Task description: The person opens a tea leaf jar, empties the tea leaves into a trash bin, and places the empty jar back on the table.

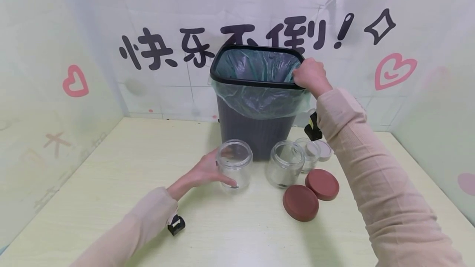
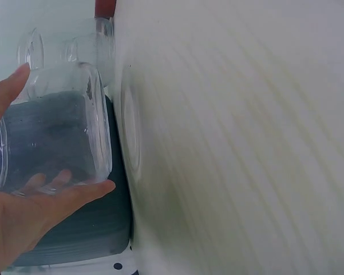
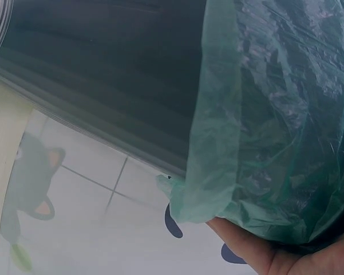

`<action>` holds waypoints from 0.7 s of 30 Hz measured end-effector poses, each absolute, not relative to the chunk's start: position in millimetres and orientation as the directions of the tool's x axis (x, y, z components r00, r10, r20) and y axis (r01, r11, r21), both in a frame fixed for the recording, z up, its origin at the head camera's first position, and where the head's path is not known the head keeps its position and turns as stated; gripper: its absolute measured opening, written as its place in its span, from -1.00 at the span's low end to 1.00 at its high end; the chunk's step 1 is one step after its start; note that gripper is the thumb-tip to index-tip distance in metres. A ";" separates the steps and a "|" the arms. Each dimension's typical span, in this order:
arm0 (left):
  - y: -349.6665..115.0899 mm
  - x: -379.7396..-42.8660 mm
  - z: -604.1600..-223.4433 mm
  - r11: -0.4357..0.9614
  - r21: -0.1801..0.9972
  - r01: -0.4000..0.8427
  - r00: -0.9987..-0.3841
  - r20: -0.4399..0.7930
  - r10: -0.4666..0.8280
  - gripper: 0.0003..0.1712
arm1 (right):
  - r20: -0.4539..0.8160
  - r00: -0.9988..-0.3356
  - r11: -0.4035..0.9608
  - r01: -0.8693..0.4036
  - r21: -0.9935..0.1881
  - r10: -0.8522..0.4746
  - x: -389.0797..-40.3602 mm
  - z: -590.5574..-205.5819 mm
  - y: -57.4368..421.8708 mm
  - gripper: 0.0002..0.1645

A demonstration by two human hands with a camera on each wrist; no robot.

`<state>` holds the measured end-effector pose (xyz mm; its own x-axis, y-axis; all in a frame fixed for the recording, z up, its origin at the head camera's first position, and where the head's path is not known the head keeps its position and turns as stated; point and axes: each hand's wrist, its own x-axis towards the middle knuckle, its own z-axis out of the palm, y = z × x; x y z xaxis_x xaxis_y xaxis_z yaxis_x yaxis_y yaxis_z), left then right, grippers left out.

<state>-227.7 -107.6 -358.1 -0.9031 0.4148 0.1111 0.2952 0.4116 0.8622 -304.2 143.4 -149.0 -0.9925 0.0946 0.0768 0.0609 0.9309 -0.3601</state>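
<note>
A clear, lidless glass jar [image 1: 241, 172] is held by my left hand [image 1: 204, 171], thumb on its near side and fingers around its left and far side. In the left wrist view the jar's base [image 2: 103, 137] is close over the table. My right hand [image 1: 311, 75] grips the black rim at the right corner of a dark trash can [image 1: 252, 127]. A green translucent bag [image 1: 259, 100] lines the can and folds down over its rim. In the right wrist view the thumb [image 3: 240, 240] presses against the bag's outside.
A second open glass jar [image 1: 285, 168] stands before the can, with a smaller glass jar [image 1: 309, 158] and a pale lid [image 1: 324, 151] to its right. Two red lids [image 1: 301, 203] lie nearer. Behind the can hangs a printed white backdrop [image 1: 167, 90].
</note>
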 end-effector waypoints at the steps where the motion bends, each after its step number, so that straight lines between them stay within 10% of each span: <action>1: -106.1 -228.1 -358.7 0.414 0.859 0.301 -0.901 0.114 0.419 0.10 | 0.079 -0.992 0.931 0.060 -0.360 0.094 -304.2 -149.0 143.4 -0.65; 21: -86.6 -231.0 -371.3 0.466 0.826 0.318 -0.898 0.105 0.426 0.07 | 0.078 -0.993 0.929 0.058 -0.366 0.093 -306.1 -150.1 144.7 -0.72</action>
<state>-231.0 -86.6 -371.3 -0.8984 0.4265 0.1051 0.3177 0.4657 0.8260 -306.1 144.7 -150.1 -0.9926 0.0932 0.0784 0.0582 0.9287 -0.3662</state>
